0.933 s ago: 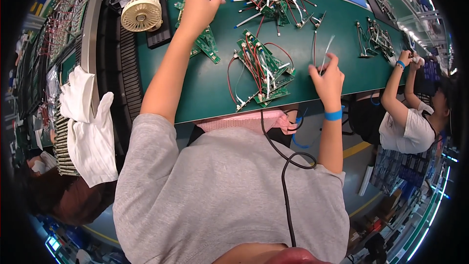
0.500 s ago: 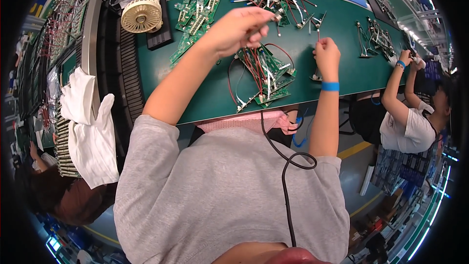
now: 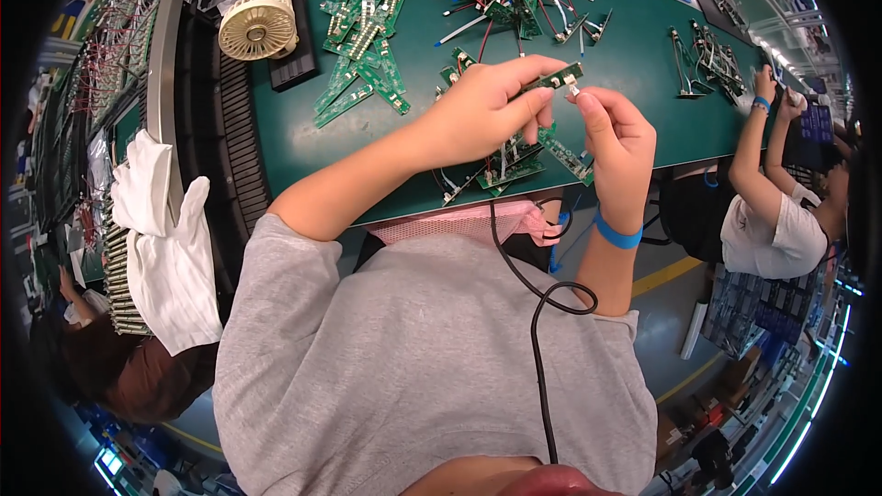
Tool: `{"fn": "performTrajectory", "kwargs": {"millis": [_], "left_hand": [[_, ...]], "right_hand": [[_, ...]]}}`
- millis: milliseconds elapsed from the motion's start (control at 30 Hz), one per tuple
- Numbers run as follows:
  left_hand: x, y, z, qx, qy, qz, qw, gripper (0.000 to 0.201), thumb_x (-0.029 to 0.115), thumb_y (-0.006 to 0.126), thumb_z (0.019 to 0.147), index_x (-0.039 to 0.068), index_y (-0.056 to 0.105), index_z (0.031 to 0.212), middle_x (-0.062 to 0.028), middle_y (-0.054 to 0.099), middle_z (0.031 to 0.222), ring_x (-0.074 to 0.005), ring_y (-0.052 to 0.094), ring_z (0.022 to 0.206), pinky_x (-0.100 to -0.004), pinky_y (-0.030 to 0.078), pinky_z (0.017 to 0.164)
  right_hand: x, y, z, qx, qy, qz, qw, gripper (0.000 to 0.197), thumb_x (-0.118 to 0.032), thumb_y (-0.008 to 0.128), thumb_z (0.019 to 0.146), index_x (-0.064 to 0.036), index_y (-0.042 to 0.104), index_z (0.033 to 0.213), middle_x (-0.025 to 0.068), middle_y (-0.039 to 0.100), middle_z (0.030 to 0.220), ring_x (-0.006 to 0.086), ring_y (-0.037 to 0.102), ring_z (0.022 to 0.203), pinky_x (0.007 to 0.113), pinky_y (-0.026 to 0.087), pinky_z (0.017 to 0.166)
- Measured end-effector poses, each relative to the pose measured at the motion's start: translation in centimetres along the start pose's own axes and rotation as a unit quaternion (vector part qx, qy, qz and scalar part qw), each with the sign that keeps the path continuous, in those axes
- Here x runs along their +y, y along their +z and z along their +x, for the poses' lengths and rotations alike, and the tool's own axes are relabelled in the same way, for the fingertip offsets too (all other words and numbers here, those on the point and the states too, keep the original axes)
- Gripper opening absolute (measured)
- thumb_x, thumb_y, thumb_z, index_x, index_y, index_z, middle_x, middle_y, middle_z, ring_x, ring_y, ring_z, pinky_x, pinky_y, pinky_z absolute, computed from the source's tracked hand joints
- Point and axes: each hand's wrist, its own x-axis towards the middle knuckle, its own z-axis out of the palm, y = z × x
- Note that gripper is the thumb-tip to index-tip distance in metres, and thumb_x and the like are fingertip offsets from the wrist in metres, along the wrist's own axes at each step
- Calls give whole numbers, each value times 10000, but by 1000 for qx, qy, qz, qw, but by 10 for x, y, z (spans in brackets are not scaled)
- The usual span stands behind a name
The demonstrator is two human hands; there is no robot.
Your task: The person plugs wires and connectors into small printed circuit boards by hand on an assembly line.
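Observation:
My left hand (image 3: 491,115) is closed on a narrow green circuit board (image 3: 568,72), its far end sticking out past the fingertips. The thumb and index finger of my right hand (image 3: 620,142) pinch a small white connector (image 3: 573,90) right against that end of the board. Whether the connector sits inside the board's socket is too small to tell. Beneath both hands lies a heap of circuit boards with wires (image 3: 514,170), partly hidden by my left hand and forearm.
Bare boards (image 3: 363,50) are piled on the green table (image 3: 303,161), beside a cream fan (image 3: 259,28) on a black block. Wired boards (image 3: 510,9) lie at the back, others (image 3: 712,64) to the right. White gloves (image 3: 170,257) hang at left. A co-worker (image 3: 776,220) works at right.
My left hand has come down and nearer from the back pile, with the board now plainly in view. My right hand has turned and risen toward it, and the two now meet.

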Motion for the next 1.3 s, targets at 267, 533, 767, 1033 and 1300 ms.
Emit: {"fn": "performTrajectory", "kwargs": {"millis": [267, 533, 767, 1033, 1300], "left_hand": [[-9, 11, -4, 98, 195, 372, 902, 346, 54, 515, 836, -2, 463, 1174, -106, 629, 837, -191, 607, 676, -283, 490, 628], [-17, 12, -5, 106, 276, 406, 865, 404, 26, 558, 790, -18, 462, 1180, -117, 627, 828, -242, 593, 703, -325, 477, 607], [-3, 3, -4, 73, 237, 432, 867, 423, 50, 591, 769, 45, 485, 1178, -101, 626, 885, -234, 576, 723, -310, 461, 664], [-9, 1, -1, 103, 280, 419, 858, 352, 72, 642, 704, 55, 543, 1042, -57, 524, 726, -228, 539, 646, -322, 445, 588], [-21, -14, 3, 52, 282, 536, 794, 272, 286, 680, 657, 67, 572, 777, -44, 529, 587, -220, 539, 553, -311, 431, 550]], "right_hand": [[1, 14, -6, 83, -69, -65, 992, 144, -119, 576, 847, 25, 591, 838, -41, 522, 651, 13, 379, 571, 166, 299, 488], [-5, 19, -8, 77, -98, -72, 990, 140, -87, 542, 860, 22, 571, 777, -23, 523, 626, 31, 394, 550, 178, 322, 489], [-4, 3, -4, 10, -70, -158, 985, 94, -59, 565, 830, 34, 557, 826, 45, 587, 666, 77, 516, 586, 215, 418, 543], [-16, 13, -16, -28, -89, -199, 976, 119, -7, 582, 769, 54, 551, 867, 89, 556, 752, 107, 544, 665, 249, 454, 558], [-9, 11, -14, -58, -64, -164, 983, 106, -53, 578, 809, 43, 553, 845, 72, 555, 673, 93, 515, 598, 231, 421, 509]]}}
